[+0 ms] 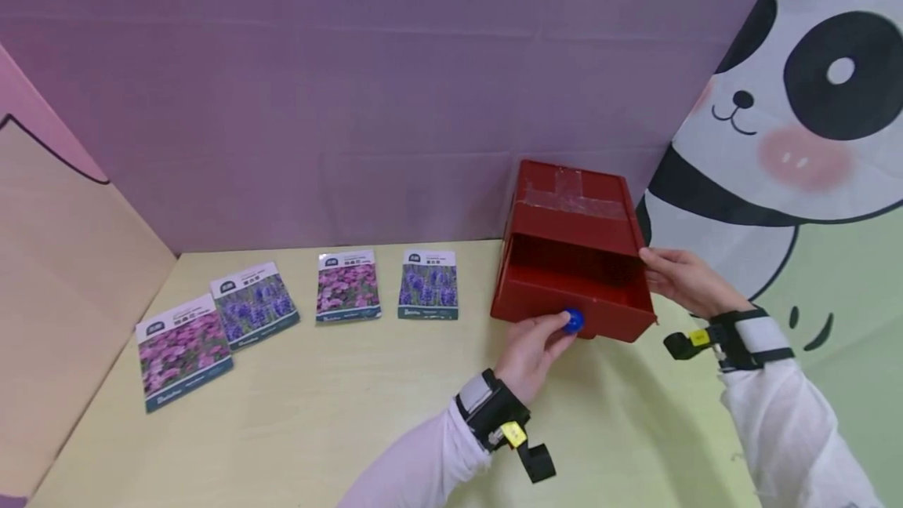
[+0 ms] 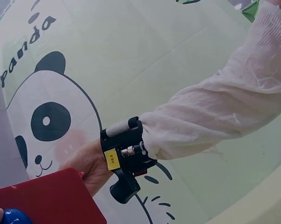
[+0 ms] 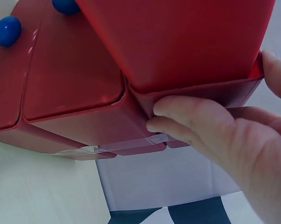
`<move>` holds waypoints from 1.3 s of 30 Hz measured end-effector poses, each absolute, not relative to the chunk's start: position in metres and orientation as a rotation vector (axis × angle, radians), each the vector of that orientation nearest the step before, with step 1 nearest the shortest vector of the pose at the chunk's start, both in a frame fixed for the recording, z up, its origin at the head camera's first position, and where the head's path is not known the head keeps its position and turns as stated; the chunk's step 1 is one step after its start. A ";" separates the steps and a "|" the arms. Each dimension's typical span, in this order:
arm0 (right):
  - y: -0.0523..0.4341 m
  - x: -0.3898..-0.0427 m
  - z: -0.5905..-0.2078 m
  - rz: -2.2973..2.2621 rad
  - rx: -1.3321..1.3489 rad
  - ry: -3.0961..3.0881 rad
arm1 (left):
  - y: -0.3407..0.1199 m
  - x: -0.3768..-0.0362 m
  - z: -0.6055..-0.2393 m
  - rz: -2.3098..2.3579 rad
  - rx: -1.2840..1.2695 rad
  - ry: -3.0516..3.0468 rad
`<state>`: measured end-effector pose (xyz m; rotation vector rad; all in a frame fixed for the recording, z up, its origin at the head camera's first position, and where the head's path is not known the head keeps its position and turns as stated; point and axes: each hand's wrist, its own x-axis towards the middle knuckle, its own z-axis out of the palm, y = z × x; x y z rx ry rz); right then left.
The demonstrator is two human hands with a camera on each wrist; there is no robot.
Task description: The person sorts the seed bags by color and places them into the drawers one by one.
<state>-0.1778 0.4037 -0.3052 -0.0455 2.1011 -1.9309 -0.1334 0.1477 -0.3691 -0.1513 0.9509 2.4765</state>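
The head camera looks forward and down over the table. Both wrist cameras sit close, looking upward, and share the red drawer box with it.

A drawer box is set on the table against the back wall. 4 seed packets are laid in a row to its left. The drawer is pulled out frontward.
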 end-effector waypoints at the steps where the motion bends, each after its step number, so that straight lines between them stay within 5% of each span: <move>1: 0.404 -0.178 -0.305 -1.936 -0.044 2.098 | 0.147 -0.133 -0.369 2.478 -0.155 0.949; 39: 0.404 -0.180 -0.310 -2.000 -0.083 2.061 | 0.129 -0.108 -0.374 2.420 -0.095 0.947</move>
